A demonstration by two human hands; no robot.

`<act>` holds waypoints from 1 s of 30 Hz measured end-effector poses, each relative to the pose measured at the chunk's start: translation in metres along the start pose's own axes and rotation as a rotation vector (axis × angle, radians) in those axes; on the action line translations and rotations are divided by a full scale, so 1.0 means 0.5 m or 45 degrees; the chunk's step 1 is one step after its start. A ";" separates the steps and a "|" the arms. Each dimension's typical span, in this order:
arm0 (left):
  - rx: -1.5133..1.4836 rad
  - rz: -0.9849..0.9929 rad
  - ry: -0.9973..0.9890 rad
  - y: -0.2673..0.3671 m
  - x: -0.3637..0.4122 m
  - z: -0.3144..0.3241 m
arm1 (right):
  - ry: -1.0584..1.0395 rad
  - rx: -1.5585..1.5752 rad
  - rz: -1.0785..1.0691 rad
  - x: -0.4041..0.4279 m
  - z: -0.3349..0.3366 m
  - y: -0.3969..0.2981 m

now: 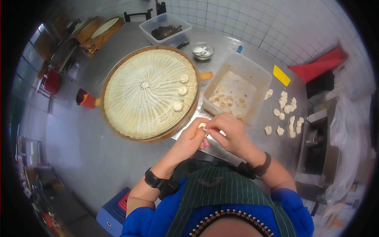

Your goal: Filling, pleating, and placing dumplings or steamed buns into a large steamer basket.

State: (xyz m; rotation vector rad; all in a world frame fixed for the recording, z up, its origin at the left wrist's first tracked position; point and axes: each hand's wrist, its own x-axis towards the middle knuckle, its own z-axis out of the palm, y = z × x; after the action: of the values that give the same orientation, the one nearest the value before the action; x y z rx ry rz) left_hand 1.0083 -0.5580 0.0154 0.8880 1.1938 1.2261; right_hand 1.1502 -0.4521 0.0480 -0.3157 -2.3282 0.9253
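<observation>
My left hand (191, 137) holds a small filled piece of dough (202, 126) near the table's front edge. The fingers of my right hand (229, 131) pinch the dough's edge from the right. To the left lies a round woven tray (139, 91) with a wooden rim, set on what looks like a bamboo steamer; three small shaped buns (182, 90) stand in a row near its right side. A translucent plastic container (257, 71) with smears of filling stands just beyond my right hand. Several small dough pieces (283, 100) lie at the right on the metal table.
At the back stand a clear plastic box (183, 38) with dark contents and a glass bowl (204, 53) holding white powder and a spoon. A yellow card (281, 75) lies at the right. The wooden handle (206, 75) juts toward the container. A blue stool (111, 214) is below left.
</observation>
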 end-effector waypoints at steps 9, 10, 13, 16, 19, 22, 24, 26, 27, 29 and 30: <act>-0.557 -0.030 0.022 0.013 -0.041 -0.038 | -0.069 0.196 0.223 0.006 0.035 -0.026; -0.560 -0.027 0.030 0.008 -0.043 -0.035 | -0.022 0.251 0.252 0.009 0.040 -0.032; -0.394 0.084 0.235 0.007 -0.044 -0.024 | -0.148 0.184 0.158 0.014 0.053 -0.030; -0.100 0.178 0.350 -0.003 -0.049 -0.029 | -0.173 -0.001 -0.208 0.025 0.049 -0.033; -0.093 0.139 0.335 0.001 -0.056 -0.036 | -0.136 0.271 0.118 0.027 0.064 -0.050; 0.076 -0.008 0.446 0.023 -0.066 -0.053 | -0.242 0.000 -0.184 0.038 0.070 -0.036; 0.155 -0.129 0.353 0.024 -0.072 -0.065 | -0.276 -0.016 -0.244 0.044 0.072 -0.034; 0.111 -0.122 0.392 0.020 -0.078 -0.067 | -0.312 -0.029 -0.303 0.053 0.082 -0.045; 0.071 -0.113 0.421 0.018 -0.080 -0.067 | -0.304 -0.004 -0.275 0.060 0.087 -0.060; 0.043 -0.130 0.451 -0.001 -0.084 -0.080 | -0.311 0.027 -0.251 0.068 0.101 -0.067; 0.025 -0.148 0.460 -0.008 -0.088 -0.088 | -0.359 0.028 -0.326 0.068 0.112 -0.062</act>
State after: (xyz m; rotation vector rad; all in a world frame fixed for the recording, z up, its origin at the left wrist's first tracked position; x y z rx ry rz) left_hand 0.9689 -0.6064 0.0110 0.6150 1.5245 1.3160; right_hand 1.0889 -0.4906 0.0528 0.1296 -2.5343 0.9137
